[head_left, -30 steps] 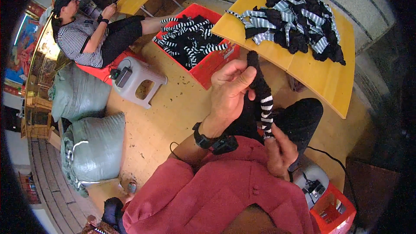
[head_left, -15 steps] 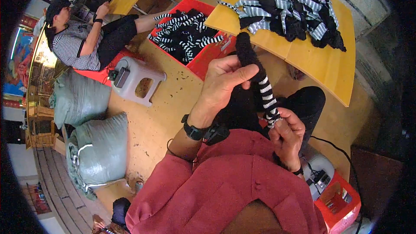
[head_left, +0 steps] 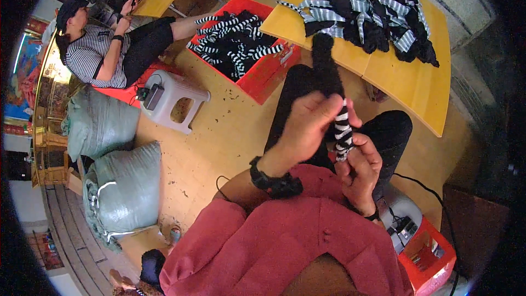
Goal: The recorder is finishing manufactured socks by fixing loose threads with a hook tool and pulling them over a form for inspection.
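Note:
A long black fuzzy fabric tube with a black-and-white striped end stands out in front of my lap, its black end pointing away toward the table. My left hand is wrapped round it near where the black part meets the stripes. Lower down, the fingers of my right hand pinch the bunched striped end. Part of the striped section shows between the two hands; the rest is covered by my fingers.
A yellow table ahead bears a pile of black and striped fabric pieces. Left of it stands a red crate of striped tubes. A seated person, a grey stool and stuffed sacks are at the left.
My left hand has slid down the tube, closer to my right hand, so more of the black part shows. The right hand has barely moved. The seated person's hands have shifted.

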Motion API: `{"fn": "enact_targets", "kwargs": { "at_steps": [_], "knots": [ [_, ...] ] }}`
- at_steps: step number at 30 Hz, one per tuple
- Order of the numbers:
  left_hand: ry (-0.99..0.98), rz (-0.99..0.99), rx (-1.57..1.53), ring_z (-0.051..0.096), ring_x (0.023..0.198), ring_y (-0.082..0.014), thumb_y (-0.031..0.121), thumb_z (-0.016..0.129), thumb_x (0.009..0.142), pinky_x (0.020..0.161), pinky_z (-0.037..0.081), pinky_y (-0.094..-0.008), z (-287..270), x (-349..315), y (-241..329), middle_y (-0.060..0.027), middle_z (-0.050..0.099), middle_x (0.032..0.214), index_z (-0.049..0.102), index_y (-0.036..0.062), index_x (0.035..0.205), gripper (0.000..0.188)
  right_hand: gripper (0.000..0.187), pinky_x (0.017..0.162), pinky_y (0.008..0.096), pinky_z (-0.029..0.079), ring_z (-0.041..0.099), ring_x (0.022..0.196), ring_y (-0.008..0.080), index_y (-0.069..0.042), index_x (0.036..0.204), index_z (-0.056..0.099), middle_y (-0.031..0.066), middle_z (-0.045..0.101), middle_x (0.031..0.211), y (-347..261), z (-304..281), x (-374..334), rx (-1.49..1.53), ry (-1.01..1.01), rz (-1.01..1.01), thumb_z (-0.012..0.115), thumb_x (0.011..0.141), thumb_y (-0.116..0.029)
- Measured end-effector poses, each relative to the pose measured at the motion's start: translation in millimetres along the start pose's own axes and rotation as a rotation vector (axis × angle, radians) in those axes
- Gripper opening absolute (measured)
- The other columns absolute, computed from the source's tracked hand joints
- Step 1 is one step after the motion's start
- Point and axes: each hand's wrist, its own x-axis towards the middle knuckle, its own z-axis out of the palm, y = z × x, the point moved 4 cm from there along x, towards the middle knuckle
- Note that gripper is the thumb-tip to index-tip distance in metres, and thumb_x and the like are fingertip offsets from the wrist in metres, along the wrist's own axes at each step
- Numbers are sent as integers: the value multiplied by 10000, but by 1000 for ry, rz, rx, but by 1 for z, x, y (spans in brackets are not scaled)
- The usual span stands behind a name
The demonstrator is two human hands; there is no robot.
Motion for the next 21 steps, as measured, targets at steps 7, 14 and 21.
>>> {"fn": "enact_targets", "kwargs": {
  "at_steps": [7,14,21],
  "knots": [
    [6,-51,139,587,923,-212,211,522,903,852,453,-367,-3,-19,-21,-154,617,955,559,-8,911,222,168,379,174,286,368,425,41,-28,955,521,2,526,683,3,1,4,2,-48,-56,524,786,-28],
    [-21,157,-155,582,959,-216,272,489,918,866,450,-361,5,-1,36,-116,585,1021,442,0,1189,386,173,371,182,282,407,437,47,-18,976,540,7,523,621,1,7,4,-67,-160,33,526,816,-83],
    [168,305,-117,613,773,-195,257,532,900,730,483,-312,-22,11,66,-85,620,820,557,14,971,254,320,418,172,269,348,455,24,50,1143,485,-50,438,593,3,16,8,-178,-221,-230,523,874,-121]
  ]
}}
